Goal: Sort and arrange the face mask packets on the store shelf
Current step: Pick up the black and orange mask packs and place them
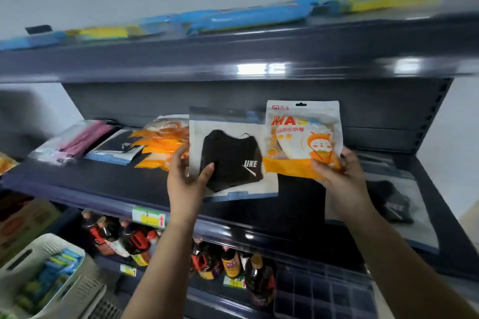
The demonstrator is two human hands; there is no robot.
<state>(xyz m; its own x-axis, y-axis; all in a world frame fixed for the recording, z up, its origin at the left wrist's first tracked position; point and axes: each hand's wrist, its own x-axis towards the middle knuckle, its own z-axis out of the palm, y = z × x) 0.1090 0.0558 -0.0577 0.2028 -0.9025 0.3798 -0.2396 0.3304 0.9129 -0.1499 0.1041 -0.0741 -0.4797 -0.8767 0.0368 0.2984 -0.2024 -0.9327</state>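
Above the middle shelf (77,184): two packets held up side by side, faces toward camera, prob. for comparing types before sorting. Left hand (185,179) pinching black mask packet (230,155) at lower left corner, thumb on front, fingers behind. Right hand (337,171) gripping orange cartoon packet (303,137) at bottom edge, thumb over the orange band. Packets apart from shelf surface, edges just overlapping. On shelf at left: orange pile (160,142), black-and-blue packet (116,149), pink packet (77,142), grouped by kind. At right: another black packet (394,202), lying flat. Likely next: each held packet to its matching pile. Frame blurred; print partly unreadable.
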